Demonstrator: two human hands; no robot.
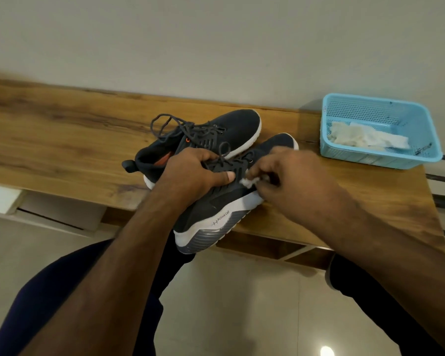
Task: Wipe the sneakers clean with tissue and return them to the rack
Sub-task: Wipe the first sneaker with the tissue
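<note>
The near sneaker (224,199) lies on the front edge of the wooden bench (62,140), its heel jutting out over the floor. The left hand (193,173) grips it across the laces, fingers curled over the top and thumb pressed flat on the dark side panel. The right hand (285,176) pinches a small wad of tissue (247,181) against the upper, just above the white sole — fingers bunched tight round it. The second sneaker (203,140) sits just behind, touching the first, laces loose. A blue basket (421,134) at the bench's right end holds more crumpled tissue.

The shoe looks light, with a soft knit upper that would give under pressure and a stiffer rubber sole. The lace area or the heel collar seems the firmest place to hold it. The tissue is thin and likely to tear or shed if rubbed hard — short, gentle strokes would suit it.
</note>
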